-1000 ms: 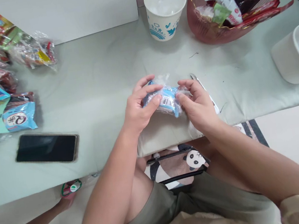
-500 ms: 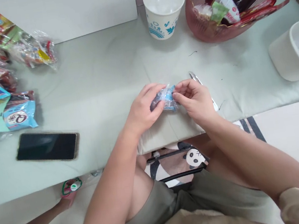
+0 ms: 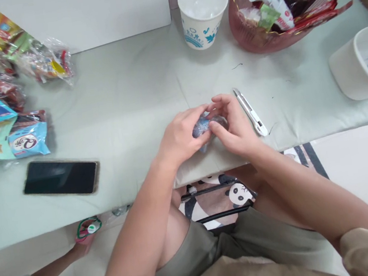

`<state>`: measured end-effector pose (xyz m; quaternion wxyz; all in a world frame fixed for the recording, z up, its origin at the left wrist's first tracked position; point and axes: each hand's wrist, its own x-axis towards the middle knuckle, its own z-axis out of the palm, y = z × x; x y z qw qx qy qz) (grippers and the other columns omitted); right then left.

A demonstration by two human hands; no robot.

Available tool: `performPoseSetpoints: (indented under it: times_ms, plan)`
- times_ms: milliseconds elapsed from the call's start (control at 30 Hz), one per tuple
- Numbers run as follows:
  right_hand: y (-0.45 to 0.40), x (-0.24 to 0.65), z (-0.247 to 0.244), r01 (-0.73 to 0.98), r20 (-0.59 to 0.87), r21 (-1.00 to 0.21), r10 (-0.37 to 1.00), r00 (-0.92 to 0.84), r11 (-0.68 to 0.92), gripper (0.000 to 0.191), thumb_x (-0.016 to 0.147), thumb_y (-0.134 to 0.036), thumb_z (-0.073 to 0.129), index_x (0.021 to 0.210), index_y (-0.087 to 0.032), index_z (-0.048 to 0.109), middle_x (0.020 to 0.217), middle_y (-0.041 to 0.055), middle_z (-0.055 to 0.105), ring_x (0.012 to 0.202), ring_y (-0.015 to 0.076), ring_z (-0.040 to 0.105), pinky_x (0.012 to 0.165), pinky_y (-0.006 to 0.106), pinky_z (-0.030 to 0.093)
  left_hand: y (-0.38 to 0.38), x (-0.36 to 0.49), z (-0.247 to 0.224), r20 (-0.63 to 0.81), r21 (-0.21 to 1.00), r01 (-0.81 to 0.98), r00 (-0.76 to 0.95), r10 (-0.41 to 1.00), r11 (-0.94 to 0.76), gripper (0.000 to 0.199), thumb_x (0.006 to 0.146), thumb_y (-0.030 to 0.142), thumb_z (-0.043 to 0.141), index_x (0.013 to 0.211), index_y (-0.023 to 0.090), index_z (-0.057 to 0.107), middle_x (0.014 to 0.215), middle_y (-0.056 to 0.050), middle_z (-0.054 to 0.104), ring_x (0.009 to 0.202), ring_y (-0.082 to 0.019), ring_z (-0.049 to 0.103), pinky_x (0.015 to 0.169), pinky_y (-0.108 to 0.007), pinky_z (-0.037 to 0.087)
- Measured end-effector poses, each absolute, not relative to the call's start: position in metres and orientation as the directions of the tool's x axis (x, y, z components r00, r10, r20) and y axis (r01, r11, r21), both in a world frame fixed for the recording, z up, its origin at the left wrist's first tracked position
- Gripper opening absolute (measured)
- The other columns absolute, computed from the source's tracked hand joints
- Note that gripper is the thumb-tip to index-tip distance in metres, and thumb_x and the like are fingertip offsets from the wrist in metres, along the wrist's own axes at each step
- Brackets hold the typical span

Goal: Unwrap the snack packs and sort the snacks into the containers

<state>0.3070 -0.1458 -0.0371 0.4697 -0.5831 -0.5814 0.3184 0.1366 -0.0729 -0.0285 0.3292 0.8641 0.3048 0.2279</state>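
Note:
Between both hands, over the front part of the table, is a small snack packet (image 3: 200,127) in clear and blue plastic wrap. My left hand (image 3: 182,134) is closed on its left side, thumb below and fingers above. My right hand (image 3: 235,124) curls around the packet's right side, with its thumb and fingers on the crinkled wrap. The fingers partly cover the packet, so its contents cannot be made out. Just right of my right hand a white utility knife (image 3: 250,112) lies on the cloth.
A black phone (image 3: 61,177) lies at left, near piled snack packs (image 3: 28,139). A paper cup (image 3: 204,25) with plastic inside and a pink bowl (image 3: 248,39) of wrapped snacks stand behind. A white container (image 3: 349,71) is at right. Another person's arm (image 3: 61,262) shows lower left.
The packet has turned in my hands, and its blue printed part shows less. My right hand has shifted slightly left and curled around it, uncovering more of the utility knife.

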Motion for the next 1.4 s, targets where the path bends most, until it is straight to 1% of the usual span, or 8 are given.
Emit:
performPoseSetpoints:
  times_ms: [300, 600, 733, 833, 1000, 1167, 1300, 1400]
  plan:
    - [-0.143, 0.314, -0.039, 0.504, 0.155, -0.856, 0.987, 0.035, 0.116, 0.071, 0.080, -0.046, 0.076, 0.141, -0.023, 0.049, 0.155, 0.0182, 0.048, 0.150, 0.0350, 0.043, 0.119, 0.055, 0.044, -0.070, 0.148, -0.036, 0.298, 0.814, 0.371, 0.392, 0.870, -0.446, 0.031, 0.087, 0.045, 0.078, 0.103, 0.019, 0.071, 0.105, -0.006, 0.073, 0.097, -0.019, 0.069, 0.087, -0.031, 0.056]
    - [-0.142, 0.321, -0.038, 0.451, 0.293, -0.853, 0.956, 0.002, 0.261, 0.046, 0.077, -0.030, 0.070, 0.122, -0.026, 0.060, 0.131, 0.0126, 0.059, 0.136, 0.0334, 0.055, 0.110, 0.054, 0.050, -0.066, 0.134, -0.037, 0.172, 0.933, 0.166, 0.574, 0.800, -0.320, 0.063, 0.075, 0.074, 0.076, 0.113, 0.024, 0.071, 0.135, -0.014, 0.060, 0.124, -0.027, 0.063, 0.094, -0.036, 0.058]
    - [-0.144, 0.321, -0.033, 0.435, 0.292, -0.854, 0.955, -0.049, 0.284, 0.050, 0.079, -0.037, 0.070, 0.126, -0.028, 0.057, 0.143, 0.0128, 0.054, 0.144, 0.0339, 0.048, 0.114, 0.054, 0.047, -0.064, 0.134, -0.037, 0.146, 0.978, 0.033, 0.593, 0.792, -0.204, 0.061, 0.072, 0.072, 0.080, 0.106, 0.022, 0.071, 0.133, -0.012, 0.068, 0.115, -0.024, 0.069, 0.090, -0.033, 0.058]
    - [-0.146, 0.329, -0.022, 0.552, 0.293, -0.799, 0.956, 0.009, 0.239, 0.051, 0.080, -0.043, 0.071, 0.127, -0.028, 0.058, 0.153, 0.0132, 0.048, 0.148, 0.0349, 0.044, 0.114, 0.054, 0.046, -0.060, 0.136, -0.040, 0.227, 0.946, 0.097, 0.482, 0.846, -0.309, 0.057, 0.078, 0.071, 0.076, 0.107, 0.022, 0.072, 0.131, -0.012, 0.069, 0.116, -0.024, 0.069, 0.090, -0.033, 0.058]
    - [-0.158, 0.365, -0.015, 0.788, 0.230, -0.578, 0.885, 0.405, -0.210, 0.033, 0.083, -0.036, 0.065, 0.113, -0.023, 0.065, 0.118, 0.0143, 0.067, 0.105, 0.0300, 0.065, 0.092, 0.050, 0.053, -0.053, 0.131, -0.042, 0.252, 0.870, 0.306, 0.396, 0.883, -0.386, 0.046, 0.086, 0.066, 0.071, 0.104, 0.023, 0.076, 0.138, -0.012, 0.066, 0.099, -0.021, 0.072, 0.071, -0.030, 0.058]
    - [-0.163, 0.384, -0.024, 0.821, 0.013, -0.408, 0.897, 0.442, -0.399, 0.021, 0.078, -0.036, 0.064, 0.094, -0.022, 0.064, 0.084, 0.0081, 0.066, 0.075, 0.0242, 0.057, 0.069, 0.040, 0.045, -0.053, 0.130, -0.043, 0.272, 0.843, 0.330, 0.422, 0.865, -0.426, 0.040, 0.091, 0.061, 0.067, 0.104, 0.024, 0.077, 0.135, -0.011, 0.069, 0.095, -0.019, 0.072, 0.068, -0.029, 0.056]
    - [-0.158, 0.372, -0.017, 0.812, 0.017, -0.423, 0.893, 0.450, -0.402, 0.012, 0.078, -0.027, 0.062, 0.083, -0.025, 0.051, 0.080, 0.0059, 0.060, 0.068, 0.0218, 0.052, 0.065, 0.037, 0.039, -0.056, 0.135, -0.044, 0.298, 0.832, 0.323, 0.426, 0.854, -0.451, 0.041, 0.091, 0.057, 0.070, 0.118, 0.025, 0.071, 0.120, -0.007, 0.075, 0.098, -0.019, 0.072, 0.073, -0.028, 0.057]
    - [-0.156, 0.357, -0.007, 0.687, -0.074, -0.602, 0.886, 0.459, -0.406, 0.017, 0.085, -0.030, 0.060, 0.088, -0.026, 0.044, 0.074, 0.0012, 0.059, 0.060, 0.0190, 0.051, 0.063, 0.035, 0.039, -0.057, 0.137, -0.044, 0.336, 0.816, 0.304, 0.444, 0.831, -0.492, 0.038, 0.092, 0.053, 0.071, 0.118, 0.025, 0.069, 0.120, -0.007, 0.075, 0.102, -0.020, 0.072, 0.077, -0.029, 0.058]
